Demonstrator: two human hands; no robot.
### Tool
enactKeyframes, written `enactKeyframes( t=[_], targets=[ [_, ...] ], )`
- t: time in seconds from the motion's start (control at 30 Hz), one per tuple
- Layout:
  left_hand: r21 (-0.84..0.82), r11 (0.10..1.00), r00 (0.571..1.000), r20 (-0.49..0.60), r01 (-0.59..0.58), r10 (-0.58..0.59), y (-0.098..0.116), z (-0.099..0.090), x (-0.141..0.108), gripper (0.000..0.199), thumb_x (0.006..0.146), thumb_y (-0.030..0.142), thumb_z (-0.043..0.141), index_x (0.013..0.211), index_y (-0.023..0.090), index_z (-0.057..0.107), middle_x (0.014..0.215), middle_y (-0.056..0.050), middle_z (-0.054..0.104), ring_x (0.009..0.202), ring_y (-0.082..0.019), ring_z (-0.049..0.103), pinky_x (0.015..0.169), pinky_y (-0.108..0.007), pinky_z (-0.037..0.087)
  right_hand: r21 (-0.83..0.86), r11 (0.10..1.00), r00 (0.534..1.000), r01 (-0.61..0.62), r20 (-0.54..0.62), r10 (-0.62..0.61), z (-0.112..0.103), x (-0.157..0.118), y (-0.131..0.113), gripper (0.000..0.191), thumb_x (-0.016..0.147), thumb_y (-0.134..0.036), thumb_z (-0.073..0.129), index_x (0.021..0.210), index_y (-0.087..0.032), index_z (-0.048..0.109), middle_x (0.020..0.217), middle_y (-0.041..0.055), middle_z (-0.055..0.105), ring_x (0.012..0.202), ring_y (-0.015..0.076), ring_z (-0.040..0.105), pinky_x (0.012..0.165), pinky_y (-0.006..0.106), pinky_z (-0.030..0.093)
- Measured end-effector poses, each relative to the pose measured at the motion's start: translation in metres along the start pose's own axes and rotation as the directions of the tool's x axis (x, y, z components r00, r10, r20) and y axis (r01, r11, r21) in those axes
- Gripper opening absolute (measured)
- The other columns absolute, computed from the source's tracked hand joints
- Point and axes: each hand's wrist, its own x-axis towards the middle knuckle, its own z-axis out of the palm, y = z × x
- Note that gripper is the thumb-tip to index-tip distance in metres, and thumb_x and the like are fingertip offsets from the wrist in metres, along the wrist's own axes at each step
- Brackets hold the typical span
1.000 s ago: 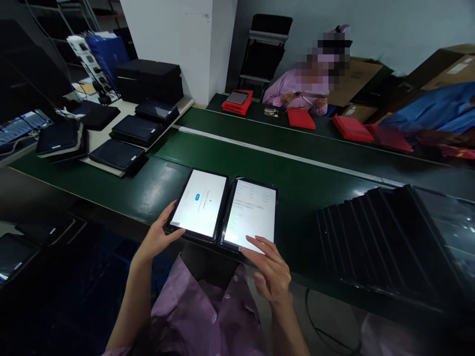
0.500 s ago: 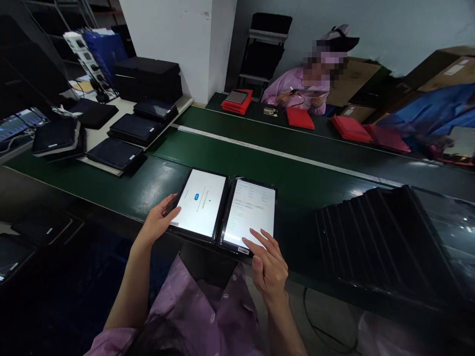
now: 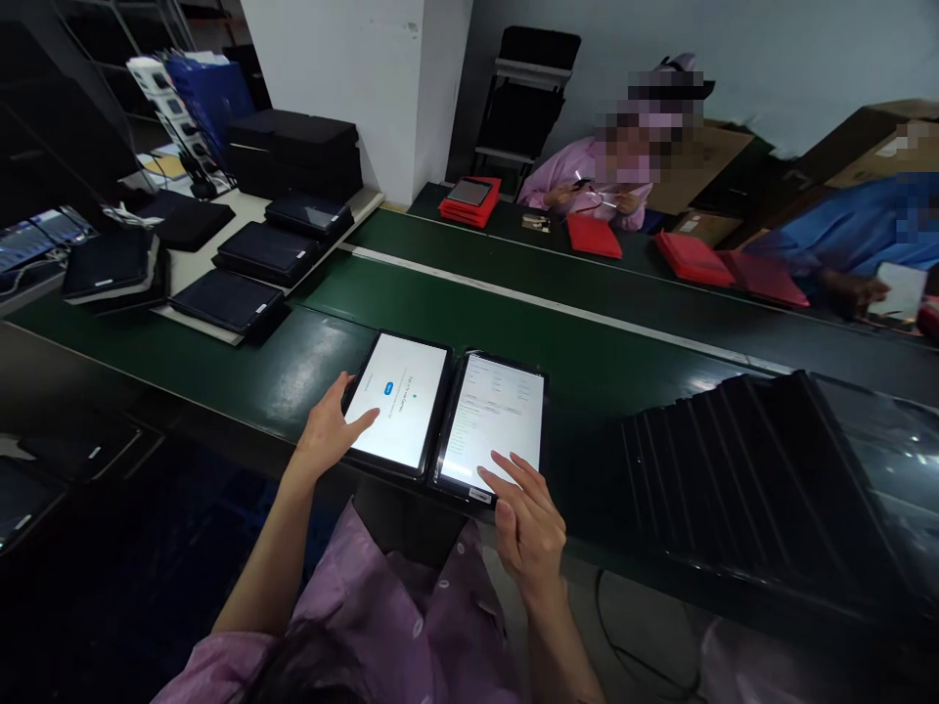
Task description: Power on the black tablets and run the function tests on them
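Observation:
Two lit tablets lie side by side on the green bench in front of me. The left tablet (image 3: 400,430) shows a white page with a small blue button; the right tablet (image 3: 488,416) shows rows of small text and carries a label at its lower edge. My left hand (image 3: 330,430) is at the left tablet's near left edge, thumb stretched over its screen and fingers along the side. My right hand (image 3: 532,523) is open over the lower right of the right tablet, fingers spread above or on the glass; contact is hard to tell.
A leaning row of dark tablets (image 3: 740,469) stands at right. More dark tablets (image 3: 227,301) lie on a pale board at left, near black boxes (image 3: 293,152). Across the bench are red sleeves (image 3: 594,237), a person in pink (image 3: 564,166) and another in blue (image 3: 828,220).
My left thumb has moved right, further over the left tablet's screen, and that hand has shifted slightly inward. My right hand has barely moved.

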Motion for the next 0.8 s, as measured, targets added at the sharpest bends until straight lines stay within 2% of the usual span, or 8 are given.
enactKeyframes(
  t=[0.17,0.3,0.37,0.47,0.57,0.67,0.8],
  targets=[
    [-0.014,0.999,0.999,-0.003,0.031,-0.032,0.000,0.000,0.001,0.090,0.088,0.054,0.085,0.166,0.020,0.054,0.169,-0.018,0.057,0.162,-0.042,0.047,0.137,-0.055,0.034,-0.018,1.000,1.000,0.006,-0.001,-0.006,0.000,0.003,-0.003,0.046,0.110,-0.011,0.051,0.146,-0.030,0.072,0.120,0.0058,0.086,0.130,0.0315,0.079,0.113,0.064,0.065],
    [-0.072,0.996,0.998,-0.013,0.054,-0.055,-0.004,-0.001,0.002,0.090,0.085,0.052,0.089,0.163,0.021,0.058,0.166,-0.017,0.060,0.159,-0.041,0.051,0.136,-0.053,0.036,-0.033,0.999,0.999,0.030,-0.014,-0.030,0.000,0.005,-0.004,0.043,0.110,-0.009,0.053,0.143,-0.025,0.073,0.119,0.0060,0.086,0.129,0.0301,0.079,0.115,0.062,0.065],
    [-0.184,0.981,0.997,-0.018,0.070,-0.074,-0.006,-0.001,0.003,0.086,0.085,0.054,0.089,0.159,0.020,0.063,0.163,-0.017,0.064,0.156,-0.039,0.055,0.132,-0.051,0.042,-0.036,0.998,0.999,0.044,-0.017,-0.044,0.000,0.005,-0.004,0.042,0.109,-0.008,0.053,0.143,-0.024,0.073,0.118,0.0058,0.086,0.129,0.0292,0.079,0.116,0.061,0.064],
    [-0.416,0.906,0.992,-0.059,0.078,-0.113,-0.011,0.001,0.008,0.078,0.084,0.059,0.087,0.147,0.016,0.072,0.153,-0.019,0.071,0.149,-0.037,0.063,0.126,-0.050,0.050,-0.048,0.998,0.999,0.028,-0.018,-0.029,-0.001,0.005,-0.004,0.043,0.111,-0.011,0.052,0.147,-0.024,0.071,0.126,0.0079,0.084,0.135,0.0296,0.075,0.116,0.057,0.064],
    [-0.534,0.842,0.983,-0.094,0.082,-0.156,-0.014,0.002,0.015,0.074,0.078,0.059,0.090,0.135,0.013,0.079,0.144,-0.019,0.077,0.141,-0.037,0.069,0.125,-0.052,0.051,-0.061,0.998,1.000,-0.019,-0.008,0.018,-0.004,0.003,-0.005,0.045,0.113,-0.017,0.050,0.155,-0.022,0.066,0.138,0.0112,0.080,0.144,0.0305,0.069,0.114,0.053,0.065],
    [-0.551,0.830,0.982,-0.092,0.088,-0.165,-0.016,0.002,0.019,0.071,0.073,0.057,0.093,0.128,0.013,0.081,0.138,-0.018,0.080,0.135,-0.038,0.073,0.124,-0.053,0.052,-0.055,0.998,0.999,-0.034,0.005,0.034,-0.005,0.002,-0.005,0.047,0.114,-0.018,0.048,0.159,-0.023,0.063,0.139,0.0108,0.079,0.144,0.0302,0.068,0.113,0.052,0.065],
    [-0.485,0.865,0.983,-0.054,0.131,-0.178,-0.017,0.000,0.022,0.070,0.076,0.057,0.089,0.130,0.013,0.081,0.137,-0.018,0.080,0.129,-0.039,0.075,0.116,-0.054,0.058,-0.049,0.998,1.000,-0.028,-0.008,0.028,-0.004,-0.001,-0.003,0.047,0.115,-0.019,0.047,0.159,-0.025,0.062,0.136,0.0101,0.080,0.142,0.0302,0.069,0.111,0.051,0.066]
  ],
)
